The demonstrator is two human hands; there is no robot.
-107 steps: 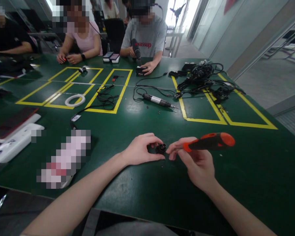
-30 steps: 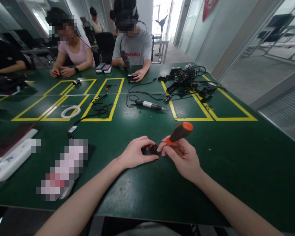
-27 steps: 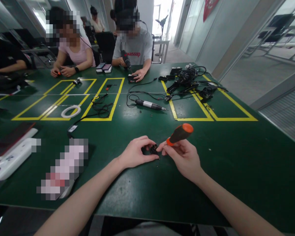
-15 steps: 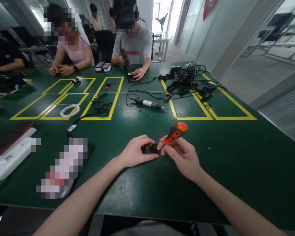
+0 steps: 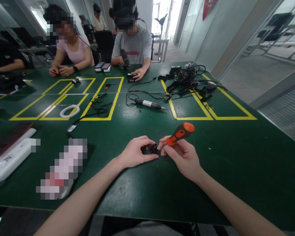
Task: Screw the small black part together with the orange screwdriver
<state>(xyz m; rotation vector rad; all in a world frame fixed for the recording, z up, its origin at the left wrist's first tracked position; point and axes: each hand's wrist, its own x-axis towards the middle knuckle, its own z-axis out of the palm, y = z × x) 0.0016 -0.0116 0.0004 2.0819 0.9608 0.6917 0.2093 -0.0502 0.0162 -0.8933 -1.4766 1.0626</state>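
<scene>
A small round black part (image 5: pixel 153 148) rests low at the green table (image 5: pixel 127 193), between the thumb and fingers of my left hand (image 5: pixel 137 152). Just right of it, my right hand (image 5: pixel 182 155) pinches an orange and black screwdriver (image 5: pixel 181 132) near the lower end of its handle. The handle leans up and to the right; its shaft is mostly hidden by my fingers, and I cannot tell whether the tip touches the part. My right fingertips are very close to the black part.
Beyond my hands lies a black and silver electric screwdriver (image 5: pixel 149 104). Tangled black cables (image 5: pixel 186 78) sit at the back right. A white ring (image 5: pixel 69 111), a power strip (image 5: pixel 13 159) and a pixelated object (image 5: pixel 66 167) are left. Across the table, a person (image 5: pixel 132 42) holds a drill.
The screwdriver handle has tilted further to the right in my right hand. My left hand and the black part have stayed in place.
</scene>
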